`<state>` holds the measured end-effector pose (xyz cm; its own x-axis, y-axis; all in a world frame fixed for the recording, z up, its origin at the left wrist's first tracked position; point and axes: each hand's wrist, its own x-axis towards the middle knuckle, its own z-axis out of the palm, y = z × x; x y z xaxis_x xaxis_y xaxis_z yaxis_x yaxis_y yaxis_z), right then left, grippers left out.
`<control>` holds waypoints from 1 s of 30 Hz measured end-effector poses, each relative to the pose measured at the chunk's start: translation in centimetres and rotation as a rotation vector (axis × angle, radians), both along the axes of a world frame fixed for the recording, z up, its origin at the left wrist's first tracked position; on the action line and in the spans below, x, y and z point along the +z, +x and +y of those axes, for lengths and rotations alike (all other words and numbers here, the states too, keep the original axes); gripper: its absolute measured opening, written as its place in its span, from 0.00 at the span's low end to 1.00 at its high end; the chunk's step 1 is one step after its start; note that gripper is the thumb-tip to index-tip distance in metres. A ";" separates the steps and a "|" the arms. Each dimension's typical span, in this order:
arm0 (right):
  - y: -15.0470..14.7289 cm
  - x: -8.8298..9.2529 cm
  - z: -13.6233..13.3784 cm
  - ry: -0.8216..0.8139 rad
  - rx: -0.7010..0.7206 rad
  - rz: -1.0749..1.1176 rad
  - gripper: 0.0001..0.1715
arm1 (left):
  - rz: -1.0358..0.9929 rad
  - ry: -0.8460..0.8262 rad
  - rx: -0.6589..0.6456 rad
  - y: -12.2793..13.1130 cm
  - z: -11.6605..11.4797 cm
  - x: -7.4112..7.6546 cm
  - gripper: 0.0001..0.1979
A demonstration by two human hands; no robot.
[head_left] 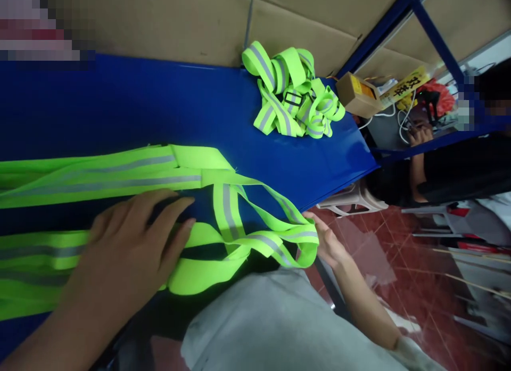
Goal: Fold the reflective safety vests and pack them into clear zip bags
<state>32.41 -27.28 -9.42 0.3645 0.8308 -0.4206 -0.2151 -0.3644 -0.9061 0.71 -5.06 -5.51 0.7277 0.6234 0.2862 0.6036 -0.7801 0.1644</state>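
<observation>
Fluorescent yellow-green reflective straps (99, 184) with grey stripes stretch across the blue table from the left. My left hand (139, 243) lies over the lower straps, palm down, fingers extended and apart, its thumb close to a strap loop. At the table's front right corner, my right hand (327, 243) holds the looped end of the reflective straps (297, 235); most of its fingers are hidden behind the bands. A short cross band (228, 211) links the upper and lower straps between my hands.
A tangled pile of similar straps (295, 94) with a black buckle lies at the back right of the blue table (179, 105). Beyond are a cardboard box (359, 94), cables and a blue frame post. A co-worker's hand (420, 134) rests at the neighbouring bench. A stool (351, 199) stands below.
</observation>
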 end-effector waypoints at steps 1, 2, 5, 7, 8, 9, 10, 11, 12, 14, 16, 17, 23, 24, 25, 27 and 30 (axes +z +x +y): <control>-0.2 0.0 0.0 0.012 0.029 0.043 0.48 | -0.003 -0.017 0.000 -0.1 0.0 0.0 0.23; -0.1 0.4 -0.1 0.013 0.098 0.070 0.46 | -0.007 -0.038 -0.003 -0.2 -0.1 -0.1 0.23; 1.8 2.8 0.0 -0.034 0.463 0.053 0.35 | -0.026 -0.100 -0.019 -0.5 -0.1 -0.1 0.23; 3.7 4.7 0.3 -0.062 0.547 -0.034 0.22 | -0.036 -0.128 -0.022 -0.7 -0.1 -0.1 0.25; 4.5 5.7 0.5 -0.078 0.520 -0.161 0.16 | -0.040 -0.138 -0.013 -0.7 -0.2 0.0 0.26; 5.1 6.5 0.9 -0.090 0.444 -0.398 0.12 | -0.041 -0.147 -0.001 -0.7 -0.3 0.0 0.27; 5.7 7.3 1.3 -0.087 0.331 -0.699 0.09 | -0.036 -0.159 0.013 -0.8 -0.4 0.0 0.28; 6.1 8.0 1.7 -0.059 0.172 -1.014 0.08 | -0.026 -0.175 0.034 -0.8 -0.5 0.0 0.29; 6.3 8.6 2.2 0.001 -0.012 -1.288 0.09 | -0.013 -0.196 0.064 -0.8 -0.6 -0.1 0.30; 6.6 9.5 3.1 0.204 -0.407 -1.613 0.12 | 0.008 -0.246 0.125 -0.9 -0.8 -0.2 0.30; 6.9 10.0 3.9 0.288 -0.509 -1.666 0.14 | -0.027 -0.268 0.160 -1.1 -0.6 -0.3 0.26; 7.0 10.3 4.4 0.241 -0.377 -1.642 0.14 | -0.069 -0.268 0.152 -1.2 -0.5 -0.3 0.23; 5.9 12.0 8.1 0.076 0.480 -1.475 0.13 | -0.333 -0.269 0.032 -1.8 -0.9 1.3 0.15; 4.9 12.5 9.0 0.149 0.429 -1.497 0.12 | -0.335 -0.255 0.031 -2.2 -1.3 1.7 0.14; 3.6 12.9 10.1 0.227 0.402 -1.500 0.11 | -0.330 -0.221 0.050 -2.6 -1.7 2.1 0.14; 0.2 13.4 12.6 0.428 0.580 -1.435 0.12 | -0.308 -0.089 0.178 -3.7 -2.3 2.9 0.14; -6.2 12.9 17.5 0.755 0.847 -1.439 0.21 | -0.208 0.085 0.494 -5.6 -1.9 3.6 0.17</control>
